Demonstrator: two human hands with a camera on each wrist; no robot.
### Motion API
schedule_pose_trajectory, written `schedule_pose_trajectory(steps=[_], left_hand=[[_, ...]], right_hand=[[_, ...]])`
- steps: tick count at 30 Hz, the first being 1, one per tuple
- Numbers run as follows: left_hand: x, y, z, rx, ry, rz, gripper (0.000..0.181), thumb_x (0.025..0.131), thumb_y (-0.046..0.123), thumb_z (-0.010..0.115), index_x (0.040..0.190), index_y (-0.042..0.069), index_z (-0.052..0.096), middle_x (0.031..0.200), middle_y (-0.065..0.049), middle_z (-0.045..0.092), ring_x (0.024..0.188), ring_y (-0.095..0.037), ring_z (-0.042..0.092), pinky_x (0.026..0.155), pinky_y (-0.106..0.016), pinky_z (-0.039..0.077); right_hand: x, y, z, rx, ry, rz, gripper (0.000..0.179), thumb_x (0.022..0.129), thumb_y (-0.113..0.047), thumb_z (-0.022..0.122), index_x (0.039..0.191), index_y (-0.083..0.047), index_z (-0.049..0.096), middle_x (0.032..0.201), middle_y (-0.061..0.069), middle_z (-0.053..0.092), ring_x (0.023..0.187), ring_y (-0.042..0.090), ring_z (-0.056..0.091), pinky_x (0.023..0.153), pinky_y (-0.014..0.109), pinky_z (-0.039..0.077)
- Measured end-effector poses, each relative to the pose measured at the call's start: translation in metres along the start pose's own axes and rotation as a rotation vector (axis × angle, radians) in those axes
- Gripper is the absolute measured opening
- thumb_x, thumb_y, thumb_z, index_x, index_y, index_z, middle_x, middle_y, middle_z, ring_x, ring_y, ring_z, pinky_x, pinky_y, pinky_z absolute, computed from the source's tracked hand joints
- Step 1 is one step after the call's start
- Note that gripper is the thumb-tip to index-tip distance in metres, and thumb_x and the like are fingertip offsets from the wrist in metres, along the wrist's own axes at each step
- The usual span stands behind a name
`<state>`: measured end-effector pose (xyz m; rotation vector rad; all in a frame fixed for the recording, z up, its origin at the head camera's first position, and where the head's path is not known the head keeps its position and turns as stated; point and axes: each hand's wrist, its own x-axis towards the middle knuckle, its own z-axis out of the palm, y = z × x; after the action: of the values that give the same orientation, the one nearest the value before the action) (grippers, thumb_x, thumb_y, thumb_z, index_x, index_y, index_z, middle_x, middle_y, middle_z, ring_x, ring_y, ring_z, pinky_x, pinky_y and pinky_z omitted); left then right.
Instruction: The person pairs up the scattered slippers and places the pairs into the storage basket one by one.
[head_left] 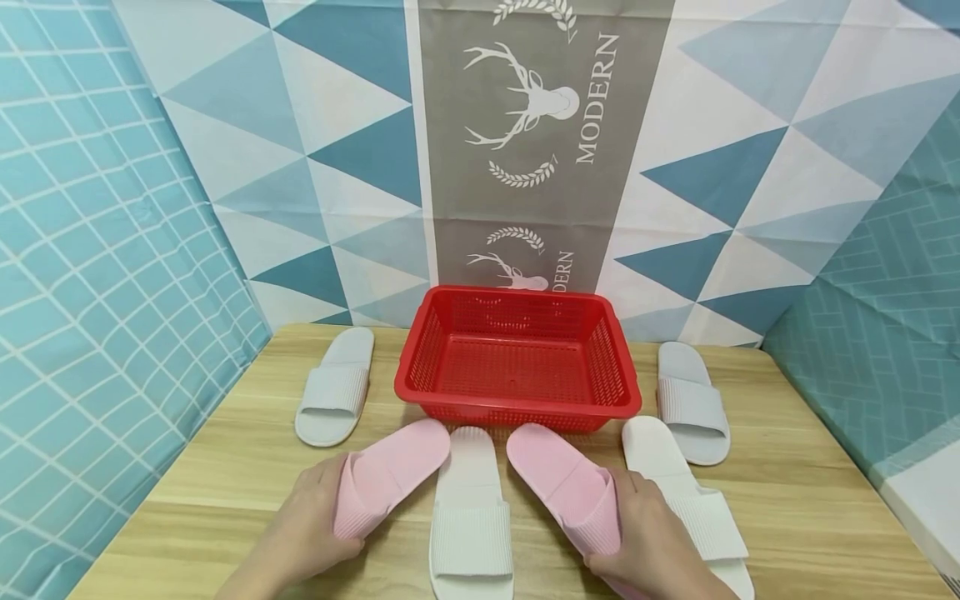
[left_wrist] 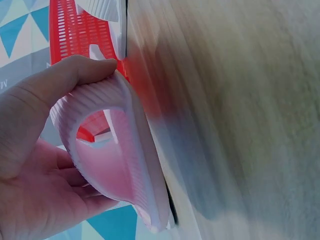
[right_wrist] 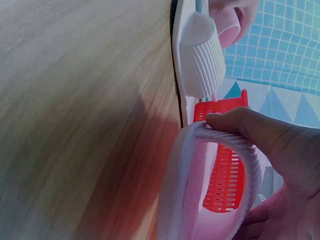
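Left pink slipper (head_left: 401,458): on or just above the table (head_left: 202,508), heel towards the basket (head_left: 517,408); left hand (head_left: 318,512) grips it crosswise, thumb opposite fingers. Right pink slipper (head_left: 558,475): gripped likewise by the right hand (head_left: 648,533). Step, apparently: handling the pair. A lift would call for firm grips and clearance from the white slipper (head_left: 471,533) between. The basket shows me its perforated floor.

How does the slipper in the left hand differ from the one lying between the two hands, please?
The held slipper is pink, while the middle slipper is white. The left hand grips the held slipper; no hand holds the middle slipper. In the head view, the held slipper slants, while the middle slipper points almost straight at the basket. Both have a ribbed strap.
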<state>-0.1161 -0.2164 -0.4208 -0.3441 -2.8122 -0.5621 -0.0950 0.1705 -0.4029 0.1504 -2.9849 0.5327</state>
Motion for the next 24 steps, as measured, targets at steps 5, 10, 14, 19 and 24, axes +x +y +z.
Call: schedule_pose_trajectory(steps=[5,10,14,19,24], left_hand=[[0.000,0.000,-0.002,-0.002,0.027,0.040,0.099,0.041,0.018,0.088,0.128,-0.007,0.048,0.121,-0.020,0.060,0.110,-0.035,0.056,0.094,-0.052,0.049],[0.000,-0.001,-0.005,-0.008,0.032,0.059,0.100,0.042,0.018,0.089,0.129,-0.006,0.047,0.123,-0.019,0.059,0.112,-0.036,0.055,0.095,-0.053,0.049],[0.001,0.000,-0.007,-0.011,0.040,0.068,0.101,0.041,0.019,0.091,0.129,-0.006,0.047,0.122,-0.018,0.059,0.112,-0.035,0.055,0.094,-0.053,0.049],[0.001,0.002,-0.009,-0.020,0.034,0.065,0.102,0.041,0.018,0.091,0.130,-0.004,0.047,0.123,-0.017,0.060,0.113,-0.034,0.055,0.094,-0.053,0.049],[0.002,0.005,-0.010,-0.010,0.035,0.078,0.101,0.039,0.017,0.090,0.130,0.001,0.049,0.122,-0.012,0.060,0.113,-0.030,0.055,0.094,-0.050,0.050]], right_hand=[[0.000,0.000,-0.002,-0.003,0.035,-0.030,0.094,0.043,-0.033,0.091,0.125,-0.007,0.052,0.106,0.003,0.060,0.095,0.015,0.053,0.078,0.035,0.051],[0.002,0.001,-0.006,0.001,0.021,-0.052,0.092,0.043,-0.035,0.091,0.123,-0.012,0.052,0.106,-0.001,0.059,0.096,0.012,0.052,0.077,0.034,0.052],[0.004,0.002,-0.007,0.009,0.021,-0.101,0.092,0.045,-0.036,0.092,0.125,-0.013,0.053,0.111,-0.002,0.060,0.100,0.010,0.052,0.079,0.034,0.054],[0.006,0.006,-0.008,-0.006,0.088,-0.201,0.093,0.044,-0.034,0.091,0.126,-0.011,0.055,0.114,-0.002,0.061,0.102,0.009,0.053,0.081,0.034,0.055],[0.008,0.010,-0.010,-0.017,0.109,-0.250,0.094,0.045,-0.034,0.091,0.128,-0.010,0.054,0.117,-0.003,0.060,0.104,0.008,0.053,0.082,0.033,0.055]])
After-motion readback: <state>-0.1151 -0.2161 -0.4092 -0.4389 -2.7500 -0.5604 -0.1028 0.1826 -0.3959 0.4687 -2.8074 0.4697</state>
